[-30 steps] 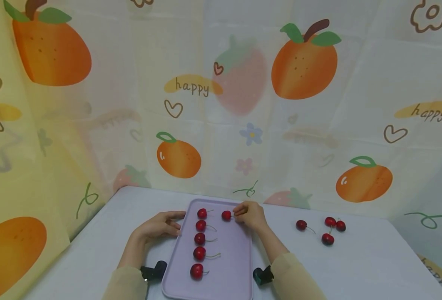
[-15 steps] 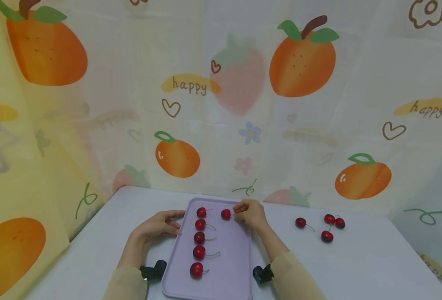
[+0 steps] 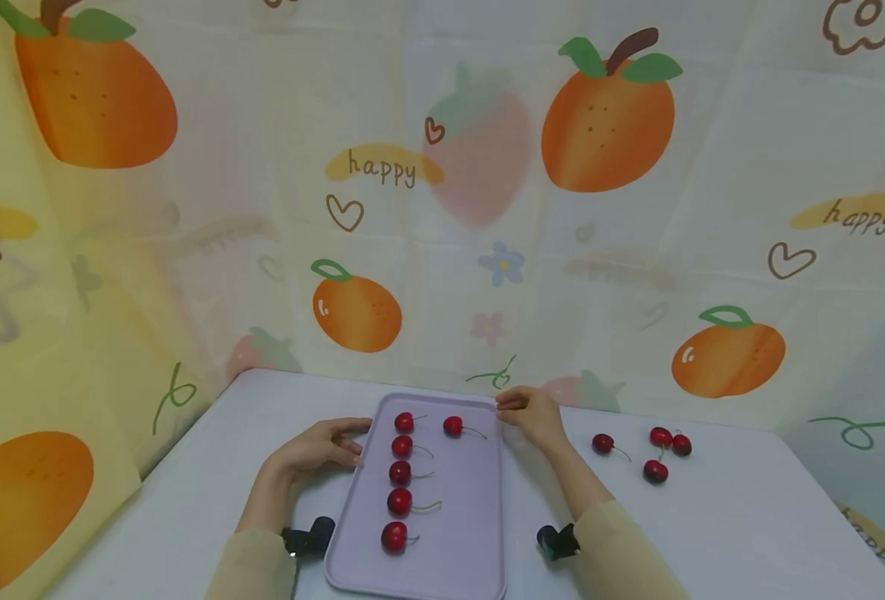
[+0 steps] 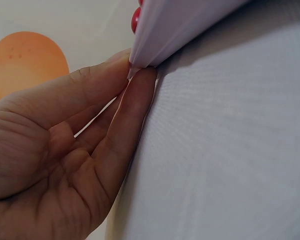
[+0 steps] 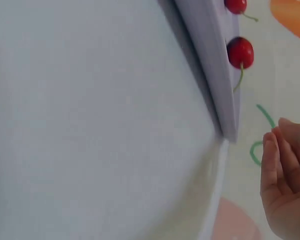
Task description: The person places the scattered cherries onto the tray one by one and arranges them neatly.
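Observation:
My left hand (image 3: 318, 450) is at the left rim of a pale purple tray (image 3: 450, 517), thumb and fingers pinching the edge. In the left wrist view the left hand (image 4: 85, 135) has the rim between thumb and finger. On the tray, several dark red cherries (image 3: 401, 474) form a column on the left, their stems pointing right. One more cherry (image 3: 453, 427) lies alone at the upper right, stem toward the right rim. My right hand (image 3: 532, 414) is just beyond that rim by the far right corner. In the right wrist view the right hand (image 5: 287, 175) holds nothing, fingertips close together.
Several loose cherries (image 3: 656, 472) lie on the white table (image 3: 727, 533) right of the tray. One cherry (image 3: 603, 444) sits a little apart from them. A fruit-printed cloth (image 3: 442, 250) hangs behind the table's far edge.
My right hand has let go of the upper-right cherry's stem and moved right and back, off the tray. That cherry stays in place, its stem now fully visible. My left hand has not moved.

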`<act>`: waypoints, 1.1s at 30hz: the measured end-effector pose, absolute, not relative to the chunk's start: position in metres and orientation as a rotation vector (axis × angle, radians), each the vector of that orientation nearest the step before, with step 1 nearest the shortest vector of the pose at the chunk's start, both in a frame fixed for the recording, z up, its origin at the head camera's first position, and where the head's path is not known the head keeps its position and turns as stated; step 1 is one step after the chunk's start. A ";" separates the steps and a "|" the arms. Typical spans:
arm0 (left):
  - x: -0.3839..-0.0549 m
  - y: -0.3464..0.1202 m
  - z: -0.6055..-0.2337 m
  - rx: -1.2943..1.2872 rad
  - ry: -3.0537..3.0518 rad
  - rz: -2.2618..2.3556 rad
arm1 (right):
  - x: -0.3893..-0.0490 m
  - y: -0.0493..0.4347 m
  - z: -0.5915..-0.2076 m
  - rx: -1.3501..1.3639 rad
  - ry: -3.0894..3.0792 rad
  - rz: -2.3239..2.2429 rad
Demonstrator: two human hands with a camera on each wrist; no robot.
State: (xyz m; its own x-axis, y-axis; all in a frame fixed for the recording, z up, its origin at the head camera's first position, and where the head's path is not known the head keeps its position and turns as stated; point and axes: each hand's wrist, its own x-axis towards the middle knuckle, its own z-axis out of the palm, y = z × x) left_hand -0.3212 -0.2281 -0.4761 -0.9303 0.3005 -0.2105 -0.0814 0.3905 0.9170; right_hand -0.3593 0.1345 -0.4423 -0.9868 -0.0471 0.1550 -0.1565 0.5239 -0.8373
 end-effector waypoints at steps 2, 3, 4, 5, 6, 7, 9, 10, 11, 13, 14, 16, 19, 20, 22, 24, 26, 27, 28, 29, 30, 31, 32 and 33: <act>-0.321 -0.229 -0.476 0.195 2.314 1.551 | -0.359 0.145 -0.441 0.170 -2.655 1.447; -0.321 -0.229 -0.476 0.195 2.316 1.549 | -0.358 0.150 -0.440 0.167 -2.660 1.439; -0.322 -0.229 -0.476 0.199 2.315 1.549 | -0.358 0.156 -0.439 0.164 -2.663 1.431; -0.322 -0.229 -0.477 0.204 2.315 1.548 | -0.356 0.162 -0.438 0.156 -2.668 1.423; -0.322 -0.229 -0.477 0.205 2.315 1.548 | -0.355 0.168 -0.436 0.151 -2.669 1.421; -0.323 -0.230 -0.477 0.207 2.312 1.549 | -0.354 0.174 -0.435 0.142 -2.670 1.416; -0.323 -0.230 -0.477 0.200 2.313 1.550 | -0.351 0.186 -0.431 0.120 -2.676 1.407; -0.323 -0.230 -0.477 0.197 2.313 1.551 | -0.350 0.192 -0.429 0.106 -2.679 1.397; -0.323 -0.230 -0.477 0.194 2.314 1.547 | -0.348 0.198 -0.428 0.084 -2.688 1.384; -0.323 -0.230 -0.477 0.183 2.316 1.547 | -0.345 0.210 -0.425 0.057 -2.705 1.348; -0.324 -0.230 -0.477 0.179 2.317 1.548 | -0.344 0.216 -0.424 0.046 -2.714 1.332; -0.324 -0.230 -0.476 0.182 2.314 1.551 | -0.341 0.228 -0.422 0.019 -2.727 1.297; -0.324 -0.230 -0.477 0.191 2.312 1.558 | -0.339 0.248 -0.421 -0.006 -2.737 1.254; -0.324 -0.230 -0.477 0.189 2.312 1.558 | -0.339 0.254 -0.421 -0.009 -2.739 1.240; -0.324 -0.229 -0.476 0.188 2.307 1.559 | -0.337 0.266 -0.421 -0.019 -2.739 1.204; -0.323 -0.229 -0.477 0.185 2.304 1.558 | -0.335 0.279 -0.422 -0.027 -2.740 1.165; -0.323 -0.228 -0.477 0.182 2.302 1.559 | -0.333 0.291 -0.423 -0.051 -2.743 1.136; -0.323 -0.228 -0.477 0.179 2.307 1.556 | -0.332 0.297 -0.424 -0.077 -2.746 1.128; -0.322 -0.228 -0.476 0.176 2.311 1.552 | -0.330 0.302 -0.425 -0.105 -2.747 1.123; -0.322 -0.227 -0.476 0.172 2.317 1.548 | -0.329 0.307 -0.426 -0.137 -2.746 1.119; -0.322 -0.227 -0.476 0.168 2.322 1.545 | -0.328 0.311 -0.427 -0.173 -2.745 1.113; -0.322 -0.227 -0.476 0.162 2.326 1.542 | -0.326 0.315 -0.428 -0.208 -2.744 1.102; -0.322 -0.227 -0.475 0.156 2.330 1.541 | -0.325 0.319 -0.429 -0.243 -2.742 1.089; -0.322 -0.227 -0.475 0.149 2.332 1.540 | -0.323 0.323 -0.430 -0.274 -2.742 1.085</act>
State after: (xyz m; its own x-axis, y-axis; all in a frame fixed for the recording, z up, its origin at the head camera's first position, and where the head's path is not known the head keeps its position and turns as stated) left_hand -0.3223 -0.2272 -0.4751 -0.9364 0.2710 -0.2231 -0.0988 0.4064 0.9083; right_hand -0.3235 0.3228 -0.4297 -0.9668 0.2357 0.0988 0.1042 0.7166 -0.6896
